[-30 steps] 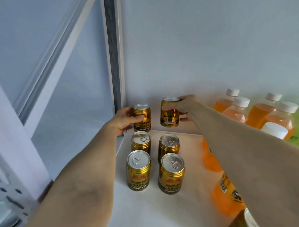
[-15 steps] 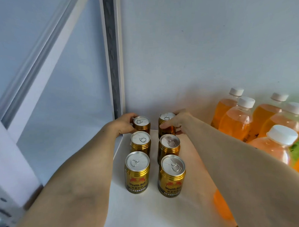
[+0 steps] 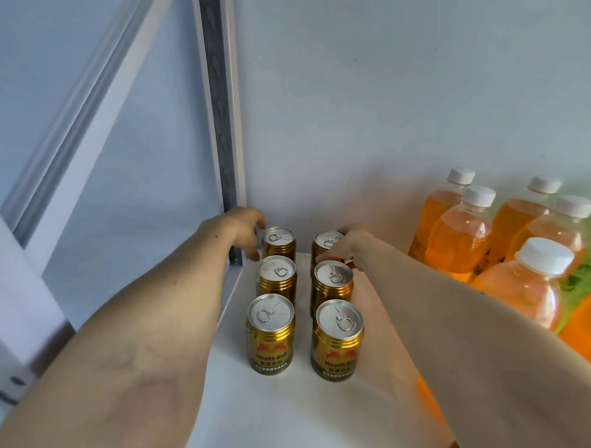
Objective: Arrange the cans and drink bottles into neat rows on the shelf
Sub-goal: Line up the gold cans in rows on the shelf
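**Both hands on the back pair of cans**

The left hand (image 3: 242,231) curls round the back left can (image 3: 278,242), fingers on its far and left side. The right hand (image 3: 347,247) grips the back right can (image 3: 326,242) from the right, fingertips wrapped over its rim. Nearer the person than each hand stand two more gold cans, the left row (image 3: 274,306) and the right row (image 3: 335,318), all upright on the white shelf (image 3: 278,414). Right of the right forearm, orange drink bottles (image 3: 464,236) with white caps stand clustered against the back wall (image 3: 400,100).
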### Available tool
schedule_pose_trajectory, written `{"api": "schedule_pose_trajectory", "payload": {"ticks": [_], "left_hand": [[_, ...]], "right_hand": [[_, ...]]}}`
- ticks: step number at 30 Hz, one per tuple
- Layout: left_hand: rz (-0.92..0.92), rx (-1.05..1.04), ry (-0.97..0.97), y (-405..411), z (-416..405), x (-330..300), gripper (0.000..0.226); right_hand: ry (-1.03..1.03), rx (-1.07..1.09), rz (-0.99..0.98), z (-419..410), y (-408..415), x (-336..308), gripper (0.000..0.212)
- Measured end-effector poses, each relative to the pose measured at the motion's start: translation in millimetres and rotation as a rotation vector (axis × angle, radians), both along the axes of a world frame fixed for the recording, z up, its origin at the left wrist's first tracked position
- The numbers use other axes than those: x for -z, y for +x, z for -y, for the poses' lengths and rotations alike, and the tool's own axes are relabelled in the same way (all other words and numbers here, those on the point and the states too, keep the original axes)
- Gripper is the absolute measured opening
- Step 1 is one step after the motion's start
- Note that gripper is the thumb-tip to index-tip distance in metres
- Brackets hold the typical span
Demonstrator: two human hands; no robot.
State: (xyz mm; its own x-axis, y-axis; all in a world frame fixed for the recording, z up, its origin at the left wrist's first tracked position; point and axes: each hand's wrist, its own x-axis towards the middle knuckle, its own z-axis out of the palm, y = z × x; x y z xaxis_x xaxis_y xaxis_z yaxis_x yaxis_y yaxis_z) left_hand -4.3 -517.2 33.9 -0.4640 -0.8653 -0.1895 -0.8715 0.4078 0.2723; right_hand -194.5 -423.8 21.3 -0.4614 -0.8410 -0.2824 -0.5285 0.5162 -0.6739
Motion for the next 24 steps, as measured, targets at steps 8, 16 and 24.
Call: {"api": "schedule_pose_trajectory", "payload": {"ticks": [8, 16, 24], "left_hand": [[0.229, 0.067, -0.228, -7.2, -26.0, -28.5, 0.07], [0.23, 0.18, -0.395, -9.0, -76.7, -61.0, 0.057], [0.246, 0.329, -0.512, 9.2, -148.5, -90.8, 0.06]], "right_hand": [[-0.003, -0.075, -0.163, -13.7, 4.9, -24.6, 0.068], [-0.116, -0.047, -0.475, -51.2, 20.4, -78.7, 0.052], [-0.227, -0.043, -0.519, -133.0, 50.0, -101.9, 0.052]]}}
